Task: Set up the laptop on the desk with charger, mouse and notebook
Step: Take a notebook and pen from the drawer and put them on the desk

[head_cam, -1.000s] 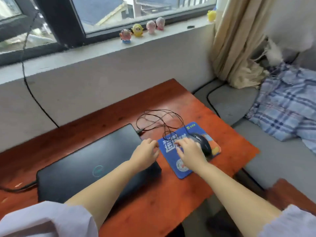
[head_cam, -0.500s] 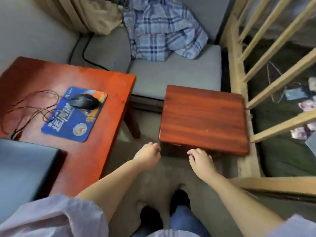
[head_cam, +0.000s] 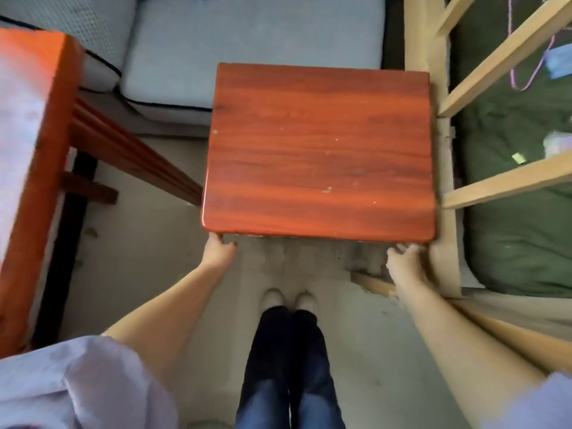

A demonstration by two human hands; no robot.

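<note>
A red-brown wooden stool [head_cam: 318, 150] stands on the floor right in front of me, its flat top bare. My left hand [head_cam: 218, 250] grips the near left corner of its top, fingers curled under the edge. My right hand [head_cam: 404, 258] holds the near right corner the same way. The red wooden desk [head_cam: 34, 181] shows only as an edge and leg at the far left. The laptop, mouse, charger and notebook are out of view.
Grey seat cushions [head_cam: 247, 41] lie behind the stool. A pale wooden bed frame [head_cam: 445, 193] with slats stands tight against the stool's right side, green bedding [head_cam: 510, 227] beyond it. My feet [head_cam: 291, 305] stand on the concrete floor below the stool.
My view has swung from the desk, where my hands were at the laptop and mouse, down to the stool. Both hands reached forward and took hold of its near corners.
</note>
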